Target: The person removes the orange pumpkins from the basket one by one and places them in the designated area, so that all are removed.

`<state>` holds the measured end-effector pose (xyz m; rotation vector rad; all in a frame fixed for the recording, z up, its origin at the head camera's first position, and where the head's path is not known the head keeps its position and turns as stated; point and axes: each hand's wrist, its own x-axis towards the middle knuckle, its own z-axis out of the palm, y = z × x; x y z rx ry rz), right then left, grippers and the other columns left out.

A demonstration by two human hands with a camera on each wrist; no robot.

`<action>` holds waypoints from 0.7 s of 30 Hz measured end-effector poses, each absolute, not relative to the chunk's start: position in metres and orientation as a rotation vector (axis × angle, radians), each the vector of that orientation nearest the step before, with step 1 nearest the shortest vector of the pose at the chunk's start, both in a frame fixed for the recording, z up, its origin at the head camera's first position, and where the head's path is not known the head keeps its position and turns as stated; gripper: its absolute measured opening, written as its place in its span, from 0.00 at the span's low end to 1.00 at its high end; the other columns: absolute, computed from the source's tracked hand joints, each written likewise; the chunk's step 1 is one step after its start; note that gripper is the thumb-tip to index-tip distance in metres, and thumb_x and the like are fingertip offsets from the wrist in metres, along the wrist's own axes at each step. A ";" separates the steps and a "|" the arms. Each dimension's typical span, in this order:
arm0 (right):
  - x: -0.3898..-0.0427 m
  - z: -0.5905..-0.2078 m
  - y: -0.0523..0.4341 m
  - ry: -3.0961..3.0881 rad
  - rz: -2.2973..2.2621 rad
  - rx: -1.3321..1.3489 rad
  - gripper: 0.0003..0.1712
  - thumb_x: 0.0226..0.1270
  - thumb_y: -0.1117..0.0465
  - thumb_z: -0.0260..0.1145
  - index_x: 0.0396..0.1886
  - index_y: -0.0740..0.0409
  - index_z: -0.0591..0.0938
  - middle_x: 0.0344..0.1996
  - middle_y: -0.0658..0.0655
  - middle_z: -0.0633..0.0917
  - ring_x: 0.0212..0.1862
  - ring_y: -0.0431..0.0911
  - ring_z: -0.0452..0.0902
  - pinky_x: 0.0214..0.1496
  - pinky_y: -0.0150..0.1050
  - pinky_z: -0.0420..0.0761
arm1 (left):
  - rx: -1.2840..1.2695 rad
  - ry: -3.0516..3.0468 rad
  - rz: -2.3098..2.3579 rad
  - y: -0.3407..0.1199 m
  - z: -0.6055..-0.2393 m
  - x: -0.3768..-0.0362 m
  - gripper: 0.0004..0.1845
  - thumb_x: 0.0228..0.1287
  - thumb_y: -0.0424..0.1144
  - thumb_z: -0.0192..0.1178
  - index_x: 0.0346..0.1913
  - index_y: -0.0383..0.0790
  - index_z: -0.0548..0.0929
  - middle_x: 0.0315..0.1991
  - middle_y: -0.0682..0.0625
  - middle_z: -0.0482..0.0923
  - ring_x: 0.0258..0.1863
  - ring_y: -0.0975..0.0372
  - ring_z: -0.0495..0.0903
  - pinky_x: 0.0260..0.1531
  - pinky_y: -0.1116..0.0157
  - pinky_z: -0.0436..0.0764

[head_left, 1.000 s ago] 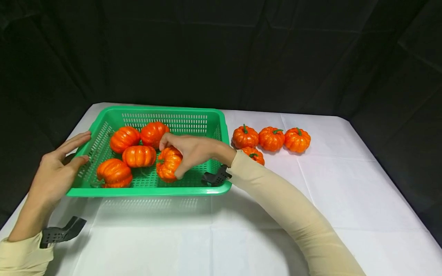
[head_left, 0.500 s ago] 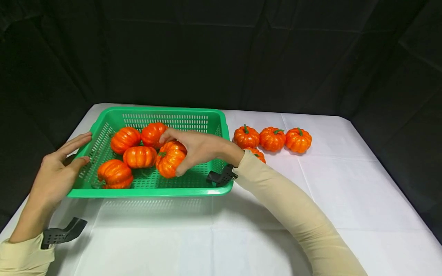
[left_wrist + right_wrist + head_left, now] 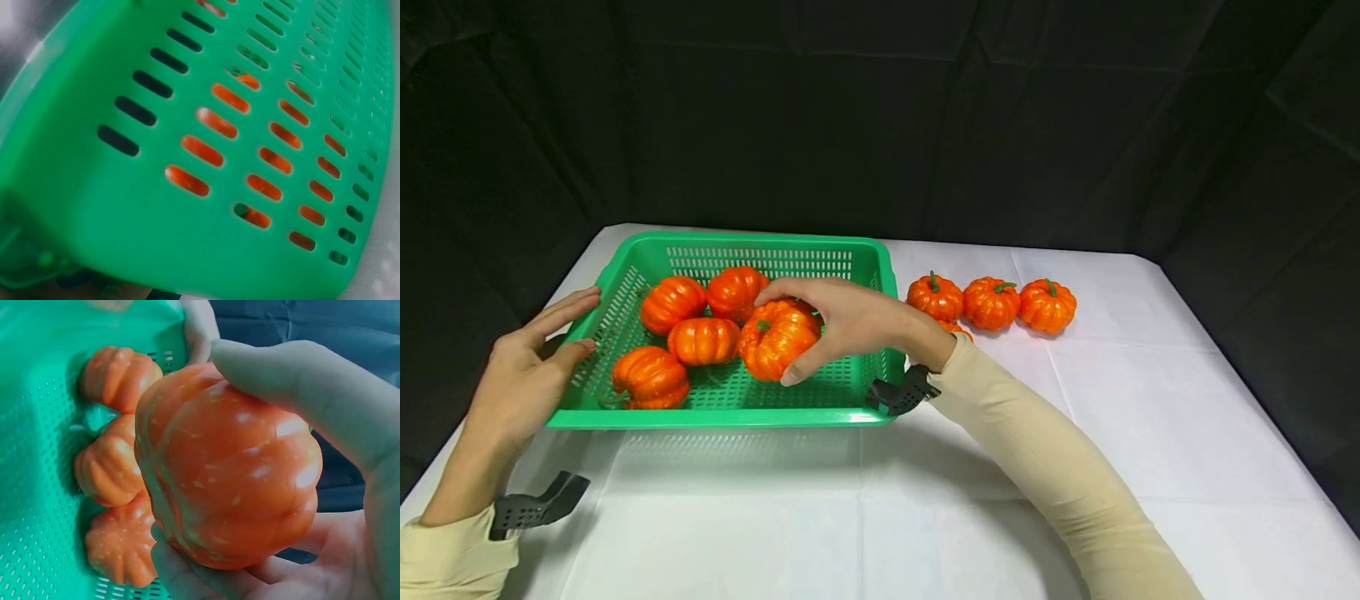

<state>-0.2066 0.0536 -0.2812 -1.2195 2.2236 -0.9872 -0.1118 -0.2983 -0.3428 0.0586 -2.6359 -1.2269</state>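
While the right hand (image 3: 850,321) grips a glossy ribbed orange plastic pumpkin (image 3: 777,337) just above the green slotted plastic basket (image 3: 715,414) on the white-clothed table (image 3: 1150,400), four more sit inside, black drapes behind, and the left hand (image 3: 523,367) lies flat-fingered against the basket's left wall. Left wrist view's just green wall (image 3: 125,206) with orange through the slots. Right wrist view has fingers (image 3: 300,387) wrapped round the pumpkin (image 3: 231,469).

A white cloth covers the surface (image 3: 1150,417), its fold creases showing. Toward the far side, right of the green basket, three orange pumpkins (image 3: 991,302) with green stems sit in a row, touching one another. A fourth pumpkin (image 3: 957,329) lies just in front of the leftmost one, mostly hidden. Black drapes (image 3: 925,117) hang all around behind.
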 end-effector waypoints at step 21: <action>-0.196 -0.281 0.084 2.211 -1.200 -1.170 0.44 0.53 0.51 0.85 0.68 0.51 0.75 0.56 0.49 0.81 0.55 0.44 0.77 0.54 0.44 0.83 | 0.044 -2.638 -1.252 -0.300 -0.341 -0.111 0.27 0.81 0.38 0.50 0.79 0.46 0.69 0.80 0.53 0.61 0.77 0.53 0.58 0.61 0.75 0.64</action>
